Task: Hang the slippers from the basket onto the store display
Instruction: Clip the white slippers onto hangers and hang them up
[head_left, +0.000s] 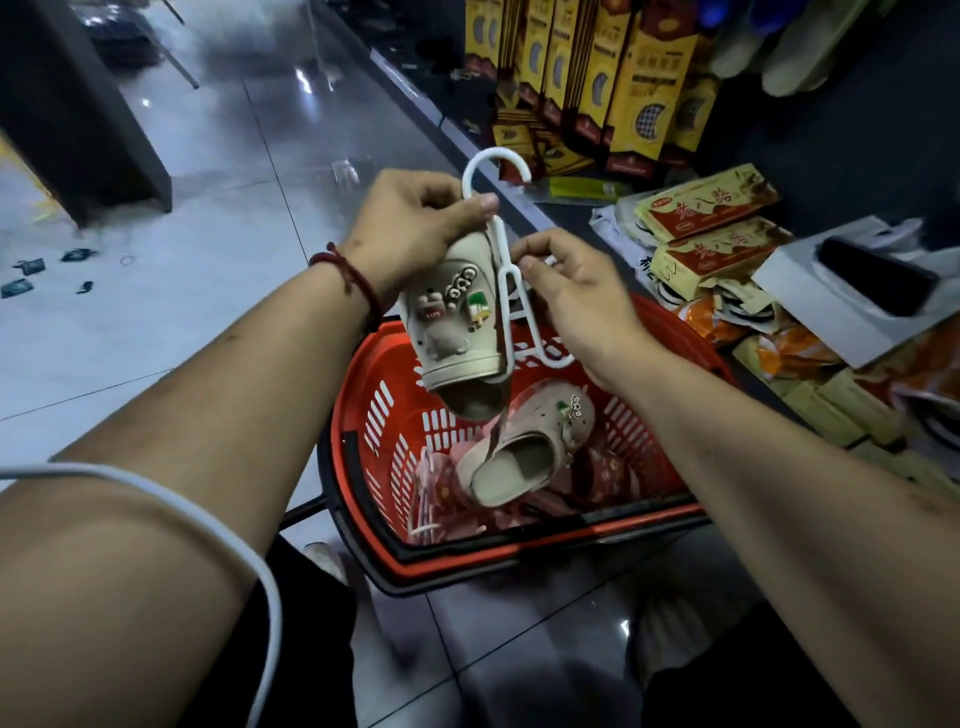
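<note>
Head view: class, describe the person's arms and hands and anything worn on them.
No sleeves or gloves on either arm. A dark red cord bracelet circles the wrist of the left hand; a thin white cable loops over that forearm. The right hand wears nothing.

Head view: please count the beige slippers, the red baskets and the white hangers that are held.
Beige slippers: 2
Red basket: 1
White hanger, held: 1
Total: 4

Glossy floor tiles (208, 270), slotted plastic basket (395, 415), smooth white plastic hanger (501, 270).
</note>
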